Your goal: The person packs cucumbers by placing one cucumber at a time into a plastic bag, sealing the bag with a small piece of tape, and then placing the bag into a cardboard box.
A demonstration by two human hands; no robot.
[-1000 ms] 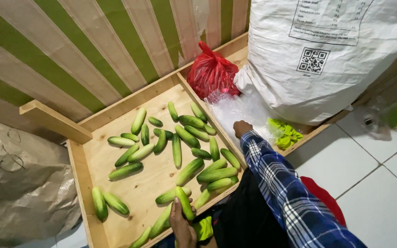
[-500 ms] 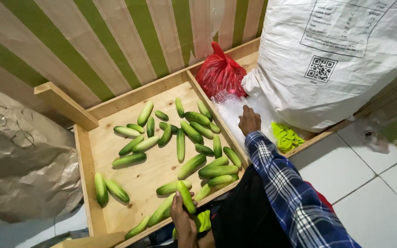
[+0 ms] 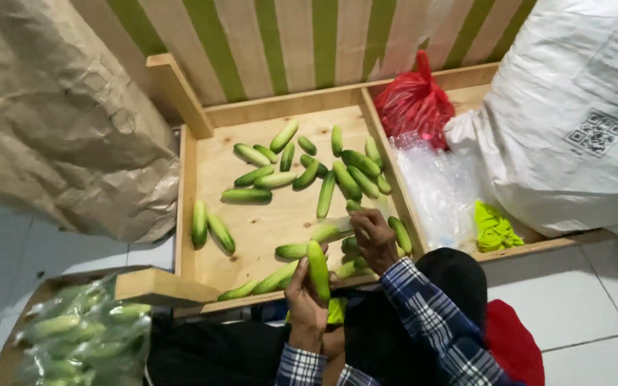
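Bare wood open at my tray's (image 3: 189,179) left middle, cucumbers (image 3: 345,179) crowding right, divider wall (image 3: 388,161) blocking beyond

Bare plywood tray (image 3: 252,118) looks matt; cucumbers (image 3: 318,268) glossy; brown paper (image 3: 59,121) crumpled; red plastic bag (image 3: 416,107) shiny.

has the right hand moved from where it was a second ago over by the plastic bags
Yes. The right hand has crossed the wooden divider leftward, leaving the clear plastic bags. It is now over the cucumbers in the tray, its fingers on a cucumber.
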